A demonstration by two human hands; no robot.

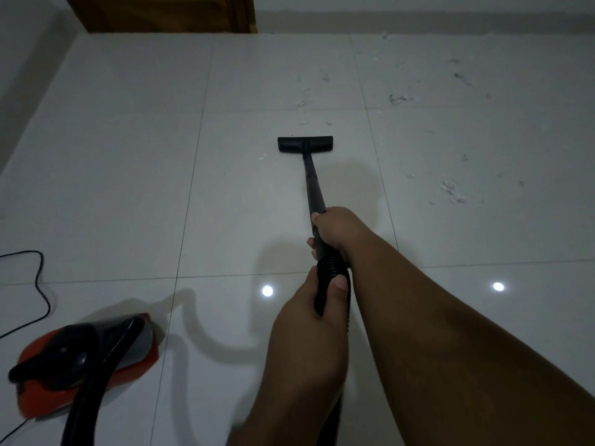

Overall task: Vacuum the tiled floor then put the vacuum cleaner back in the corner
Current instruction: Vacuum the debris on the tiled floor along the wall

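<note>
1. A black wand (311, 185) is held by both hands over the tiled floor (128, 188), slanting away from the person toward the far edge of the floor.
2. The right hand (338, 231) is wrapped around the wand higher up, its grip closed tight on the tube, with the fingers curled round the left side.
3. The left hand (309, 312) is placed just behind it, its grip closed on the ribbed hose (331, 272) where this joins the wand; the thumb is laid across the top of the hose.
4. The flat black floor head (305, 144) is set down on the tiles near the middle of the floor, its long side square to the wand.
5. Pale scraps and dust (452, 191) are scattered over the tiles toward the far right corner, beyond and to the right of the floor head.
6. The red and black vacuum cleaner (83, 355) is seen resting on the floor at the near left edge, well apart from the floor head.
7. A thin black cord (40, 278) is trailed across the tiles beside the left edge.
8. A brown wooden door (161, 12) is seen at the far edge.
</note>
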